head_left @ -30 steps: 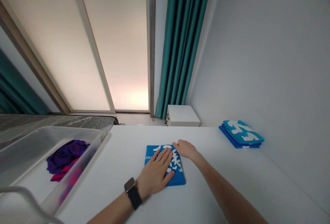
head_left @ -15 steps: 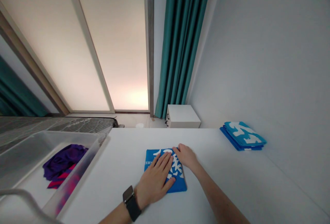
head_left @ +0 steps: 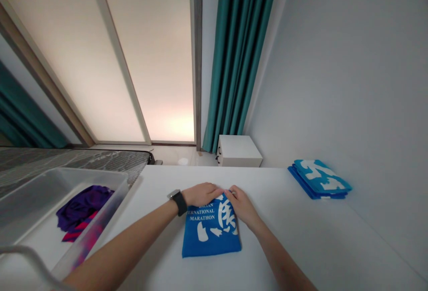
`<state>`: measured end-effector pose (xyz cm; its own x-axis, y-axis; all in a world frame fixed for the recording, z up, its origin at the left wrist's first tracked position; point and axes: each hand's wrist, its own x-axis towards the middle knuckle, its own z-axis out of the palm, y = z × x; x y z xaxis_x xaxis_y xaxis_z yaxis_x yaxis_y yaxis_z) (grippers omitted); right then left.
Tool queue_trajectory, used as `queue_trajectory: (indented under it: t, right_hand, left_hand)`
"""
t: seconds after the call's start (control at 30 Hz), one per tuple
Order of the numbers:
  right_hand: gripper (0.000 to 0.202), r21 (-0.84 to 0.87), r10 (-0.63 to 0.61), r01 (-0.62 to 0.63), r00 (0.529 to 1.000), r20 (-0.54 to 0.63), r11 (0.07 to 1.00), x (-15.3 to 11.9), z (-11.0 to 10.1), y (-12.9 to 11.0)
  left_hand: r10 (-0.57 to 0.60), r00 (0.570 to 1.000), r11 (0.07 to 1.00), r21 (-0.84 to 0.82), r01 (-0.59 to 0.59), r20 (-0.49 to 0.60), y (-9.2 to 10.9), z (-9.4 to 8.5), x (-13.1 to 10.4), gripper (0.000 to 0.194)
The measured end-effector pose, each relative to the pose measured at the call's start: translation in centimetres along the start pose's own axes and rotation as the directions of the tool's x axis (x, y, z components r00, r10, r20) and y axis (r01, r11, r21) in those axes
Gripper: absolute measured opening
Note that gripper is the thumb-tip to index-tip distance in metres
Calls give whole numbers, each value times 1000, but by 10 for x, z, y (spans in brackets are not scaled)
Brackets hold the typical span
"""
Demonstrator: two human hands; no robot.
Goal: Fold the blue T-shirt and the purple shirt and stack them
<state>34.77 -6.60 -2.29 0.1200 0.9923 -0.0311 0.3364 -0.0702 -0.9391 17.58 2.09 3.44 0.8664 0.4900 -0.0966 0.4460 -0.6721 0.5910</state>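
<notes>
A folded blue cloth [head_left: 211, 237] with white lettering and large white shapes lies flat on the white table. My left hand [head_left: 202, 193], a dark watch on its wrist, reaches across its far edge, fingers closed together there and hiding part of the print. At the far right corner my right hand [head_left: 241, 205] pinches the cloth, its thumb and fingertips close to those of the left. What lies beneath the left fingers is hidden.
To the right, against the wall, sits a stack of folded blue cloths [head_left: 320, 178]. A translucent plastic bin [head_left: 122, 188] at left holds purple and red fabric [head_left: 82, 208]. Beyond the table stand a white cabinet [head_left: 239, 150] and a teal curtain [head_left: 239, 59].
My left hand has moved from lying flat on the middle of the cloth to its far edge, uncovering the lettering. My right hand stays at the far right corner.
</notes>
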Motion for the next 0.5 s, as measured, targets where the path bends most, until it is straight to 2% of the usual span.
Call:
queue_trajectory:
  t: [0.1,0.2,0.33,0.4,0.5]
  right_hand:
    - [44,50,9,-9,1000,4,999,-1,-1,1]
    - [42,57,45,-44,999,-19,997,-1,-1,5]
    - [36,43,114,-113,993,-42,993,0,1,5]
    - [36,49,159,-158,987,-12,986,-2,2,3]
    - [37,105,198,-212,972,128,972,-10,4,-2]
  left_hand:
    - [-37,999,998,-57,38,18,-5,4,10,64]
    - [-38,998,993,-107,44,51,-10,5,10,63]
    - [-65,998,998,14,64,18,-16,7,4,60]
    - [-86,996,992,89,88,-24,-17,10,0,58]
    - [-98,992,987,123,107,-79,-14,13,-5,56]
